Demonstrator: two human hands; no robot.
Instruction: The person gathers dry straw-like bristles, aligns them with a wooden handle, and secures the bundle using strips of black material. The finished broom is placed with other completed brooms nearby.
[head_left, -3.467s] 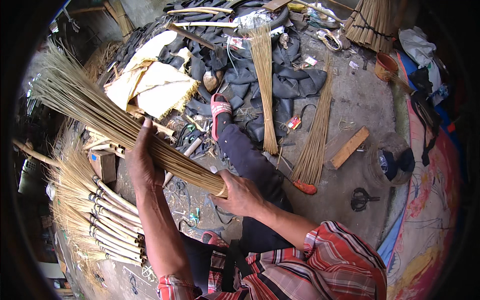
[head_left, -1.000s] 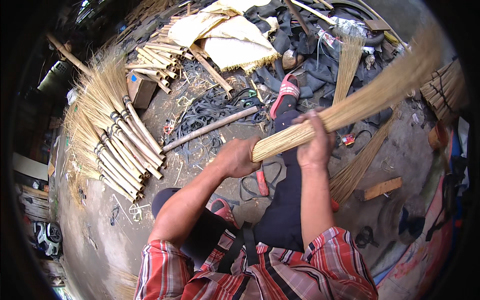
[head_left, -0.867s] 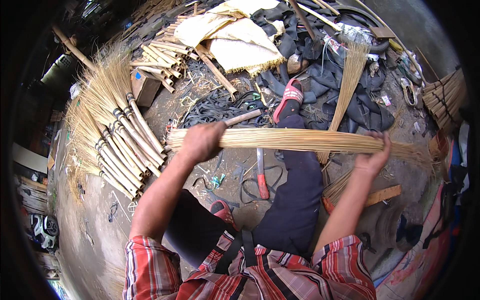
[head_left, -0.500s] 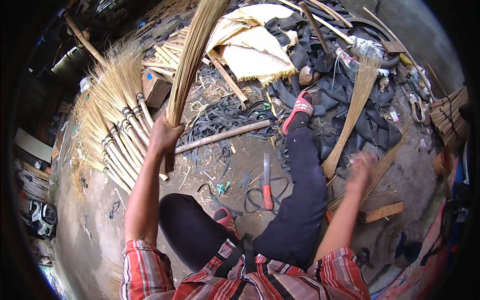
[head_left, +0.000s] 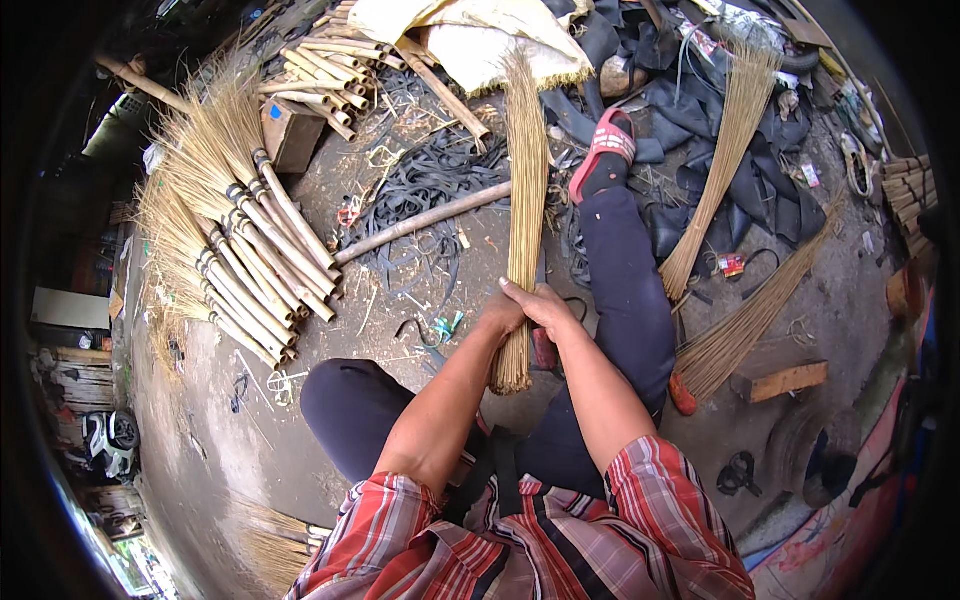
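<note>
Both my hands are closed round the lower part of a bundle of thin straw-coloured broom bristles, upright in front of me. My left hand grips it from the left and my right hand from the right, close together. The cut butt ends show below my hands. Behind the bundle lies a knife, mostly hidden; its red handle partly shows by my right forearm. Two more loose bristle bundles lie to the right, one by my outstretched leg and one nearer me.
Several finished brooms with bamboo handles lie at left. Beyond them are cut bamboo pieces, a cardboard box, black rubber strips and a cream sack. A wooden block and a red packet lie at right.
The bundle has come from the upper left to the middle in front of me. My right hand has moved in from the right and taken hold of it. The red packet now shows.
</note>
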